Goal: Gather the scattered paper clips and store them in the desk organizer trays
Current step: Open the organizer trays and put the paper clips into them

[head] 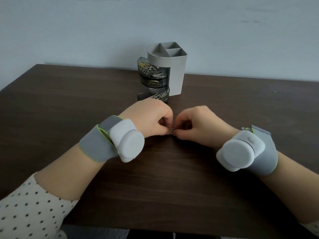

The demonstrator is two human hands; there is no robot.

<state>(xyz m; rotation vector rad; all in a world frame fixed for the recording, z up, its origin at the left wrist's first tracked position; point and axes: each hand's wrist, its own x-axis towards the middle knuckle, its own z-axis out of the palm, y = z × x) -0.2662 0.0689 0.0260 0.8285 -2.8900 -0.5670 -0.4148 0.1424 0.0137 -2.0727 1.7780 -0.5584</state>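
Pinching one paper clip [172, 129] between them, the left hand [148, 114] and right hand [200, 125] meet fingertip to fingertip. Just beyond the hands stands the organizer [170, 69], its trays swung open.

The desk organizer [172, 66] is set on the table [69, 100], at the back, near the wall [155, 23]. Three trays [152, 80] are swung out on its left side, one above the other, and paper clips [151, 70] are kept in them. The two hands [150, 114] are held together just in front of it.
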